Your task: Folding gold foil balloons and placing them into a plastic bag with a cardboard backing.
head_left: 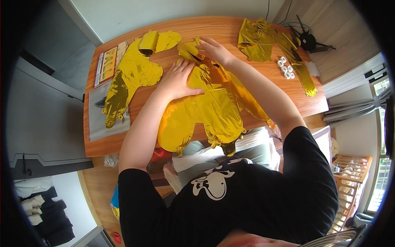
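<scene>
Have gold foil balloon (214, 103) flat on wood-grain table (222, 28), extending past near edge. Resting left hand (180, 80) open on it, grasping nothing; curving right hand (216, 50) over folded far end, can't tell if pinching. Have black router (307, 41) beyond, far right.

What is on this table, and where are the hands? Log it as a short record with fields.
Surface: wooden table
Left hand: palm down on the middle gold foil balloon, thumb out
Right hand: at that balloon's folded far end; grip unclear
Left side: second gold foil balloon, flat; printed sheet; clear plastic bag
Right side: more gold foil, one piece or two unclear; small white rolls
Far right corner: black antenna router
</scene>
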A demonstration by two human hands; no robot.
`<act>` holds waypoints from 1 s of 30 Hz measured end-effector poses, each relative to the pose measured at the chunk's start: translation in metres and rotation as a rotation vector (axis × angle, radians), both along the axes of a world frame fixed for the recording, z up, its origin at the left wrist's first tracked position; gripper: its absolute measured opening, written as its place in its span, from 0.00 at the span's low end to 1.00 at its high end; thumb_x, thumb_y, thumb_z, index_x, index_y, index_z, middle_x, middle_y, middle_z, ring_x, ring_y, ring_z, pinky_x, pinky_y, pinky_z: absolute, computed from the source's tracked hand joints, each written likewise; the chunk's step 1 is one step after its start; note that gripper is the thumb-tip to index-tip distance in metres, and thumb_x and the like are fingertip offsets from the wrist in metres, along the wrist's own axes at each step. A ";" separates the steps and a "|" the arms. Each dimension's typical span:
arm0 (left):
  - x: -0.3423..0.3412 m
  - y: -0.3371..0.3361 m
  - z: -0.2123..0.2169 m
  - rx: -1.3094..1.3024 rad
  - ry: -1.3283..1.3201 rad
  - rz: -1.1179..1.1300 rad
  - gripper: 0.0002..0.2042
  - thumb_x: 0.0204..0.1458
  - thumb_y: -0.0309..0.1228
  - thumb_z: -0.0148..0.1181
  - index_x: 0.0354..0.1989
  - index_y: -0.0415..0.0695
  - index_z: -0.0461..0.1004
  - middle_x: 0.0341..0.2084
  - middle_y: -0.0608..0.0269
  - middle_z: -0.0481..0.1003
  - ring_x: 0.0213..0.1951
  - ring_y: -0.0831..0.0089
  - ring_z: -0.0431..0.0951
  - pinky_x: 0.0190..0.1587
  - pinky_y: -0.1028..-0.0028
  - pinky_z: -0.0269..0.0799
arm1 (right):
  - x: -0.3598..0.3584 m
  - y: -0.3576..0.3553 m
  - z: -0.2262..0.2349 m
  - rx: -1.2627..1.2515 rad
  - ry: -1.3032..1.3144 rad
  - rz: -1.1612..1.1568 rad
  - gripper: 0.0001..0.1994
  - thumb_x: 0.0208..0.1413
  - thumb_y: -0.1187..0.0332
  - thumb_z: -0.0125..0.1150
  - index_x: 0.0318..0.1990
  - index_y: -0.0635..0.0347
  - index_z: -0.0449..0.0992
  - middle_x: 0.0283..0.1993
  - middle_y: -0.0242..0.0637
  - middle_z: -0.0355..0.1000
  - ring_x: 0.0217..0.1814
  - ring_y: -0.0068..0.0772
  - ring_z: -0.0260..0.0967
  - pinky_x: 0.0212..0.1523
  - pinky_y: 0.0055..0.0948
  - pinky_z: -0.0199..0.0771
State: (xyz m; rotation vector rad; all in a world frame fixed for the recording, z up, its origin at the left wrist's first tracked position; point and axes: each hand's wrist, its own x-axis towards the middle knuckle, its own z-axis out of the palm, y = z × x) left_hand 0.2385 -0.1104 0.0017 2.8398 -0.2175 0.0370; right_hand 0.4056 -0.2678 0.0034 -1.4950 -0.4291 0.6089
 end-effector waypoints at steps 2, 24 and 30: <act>0.000 0.002 0.000 -0.004 -0.024 -0.011 0.59 0.42 0.68 0.69 0.76 0.40 0.53 0.77 0.45 0.50 0.78 0.48 0.45 0.78 0.54 0.44 | 0.009 -0.007 0.006 -0.060 -0.088 0.042 0.27 0.66 0.63 0.60 0.71 0.56 0.64 0.58 0.41 0.78 0.54 0.35 0.77 0.51 0.33 0.77; -0.003 0.001 0.006 -0.010 -0.005 -0.009 0.58 0.42 0.71 0.65 0.72 0.35 0.58 0.71 0.45 0.60 0.75 0.47 0.54 0.77 0.55 0.48 | 0.048 -0.013 -0.028 -0.667 -1.242 0.205 0.30 0.67 0.53 0.53 0.71 0.59 0.64 0.75 0.44 0.61 0.77 0.52 0.55 0.74 0.49 0.58; -0.002 0.000 0.005 -0.018 0.000 -0.011 0.59 0.42 0.72 0.65 0.73 0.35 0.57 0.72 0.43 0.59 0.75 0.46 0.53 0.77 0.54 0.47 | 0.040 -0.012 -0.022 -0.775 -1.188 0.218 0.36 0.69 0.43 0.47 0.76 0.58 0.57 0.79 0.43 0.55 0.82 0.49 0.47 0.78 0.55 0.47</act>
